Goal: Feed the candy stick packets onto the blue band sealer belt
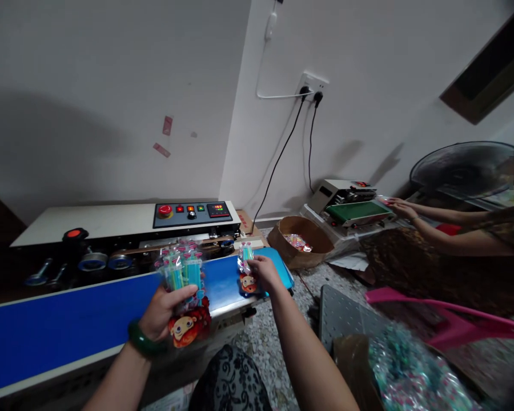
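Observation:
My left hand [165, 311], with a dark green bangle at its wrist, is closed around a stack of clear plastic packets [184, 271]. Light green and blue sticks show inside them, and a red-haired cartoon figure is printed at the lower end. A single packet [247, 260] of the same kind is pinched in my right hand [263, 273], over the right end of the blue conveyor belt [223, 279]. Behind the belt stands the sealing machine's control panel [192, 213], with a red knob, small lit buttons and a lit red display.
A brown container [282, 251] with packets inside stands on the speckled floor. Another person's hands [400, 208] are at a second machine with a green belt [360, 212]. A grey perforated stool [346, 314], a pink plastic piece [441, 317] and a heap of shiny packets [415, 371] are at right.

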Demonstrator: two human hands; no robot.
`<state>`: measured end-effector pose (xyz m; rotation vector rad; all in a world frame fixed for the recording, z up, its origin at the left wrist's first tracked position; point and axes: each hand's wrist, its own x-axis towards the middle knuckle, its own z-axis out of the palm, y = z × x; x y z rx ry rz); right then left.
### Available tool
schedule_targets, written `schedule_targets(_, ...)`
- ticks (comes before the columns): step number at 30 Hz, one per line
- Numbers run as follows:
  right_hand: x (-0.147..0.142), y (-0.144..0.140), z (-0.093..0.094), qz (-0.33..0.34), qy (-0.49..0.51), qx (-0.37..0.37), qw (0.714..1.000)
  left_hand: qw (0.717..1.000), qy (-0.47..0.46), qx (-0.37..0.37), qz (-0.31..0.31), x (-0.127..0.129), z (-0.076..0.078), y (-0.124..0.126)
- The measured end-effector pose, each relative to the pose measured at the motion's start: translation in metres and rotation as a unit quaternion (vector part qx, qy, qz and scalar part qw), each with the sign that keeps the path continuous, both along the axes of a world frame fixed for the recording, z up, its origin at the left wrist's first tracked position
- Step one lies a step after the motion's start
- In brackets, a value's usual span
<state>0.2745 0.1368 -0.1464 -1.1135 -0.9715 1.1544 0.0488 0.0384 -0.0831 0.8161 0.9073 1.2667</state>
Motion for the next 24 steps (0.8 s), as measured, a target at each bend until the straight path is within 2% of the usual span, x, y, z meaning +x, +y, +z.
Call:
schedule_targets(4, -0.014, 0.013, 0.003, 0.039, -0.029, -0.027, 0.998, 0.999, -0.020, -0.005, 0.031, -0.004, -0.001, 0.003)
schedule_targets(7, -0.031, 0.011, 0.014, 0.017, -0.043, -0.010, 0.999, 0.998, -0.036, -0.007, 0.046, -0.004, 0.000, 0.005)
schedule_targets(10, -0.054, -0.013, 0.030, 0.032, -0.054, 0.071, 0.995, 0.997, -0.045, -0.011, 0.064, 0.000, 0.001, 0.008)
schedule_targets(13, -0.078, -0.048, 0.042, 0.154, -0.074, 0.141, 0.975, 0.997, -0.053, 0.006, 0.064, 0.005, -0.002, 0.009)
schedule_targets(15, -0.090, -0.064, 0.045, 0.177, -0.097, 0.148, 0.968, 0.997, -0.053, 0.011, 0.059, 0.008, -0.005, 0.009)
schedule_targets(17, -0.095, -0.071, 0.045, 0.170, -0.103, 0.147, 0.969, 0.997, -0.052, 0.010, 0.057, 0.010, -0.007, 0.009)
schedule_targets(20, -0.096, -0.069, 0.040, 0.167, -0.060, 0.142, 0.974, 0.997, -0.050, 0.028, 0.053, 0.012, -0.008, 0.009)
schedule_targets(24, -0.094, -0.066, 0.035, 0.110, -0.013, 0.144, 0.983, 0.997, -0.046, 0.052, 0.037, 0.016, -0.007, 0.010)
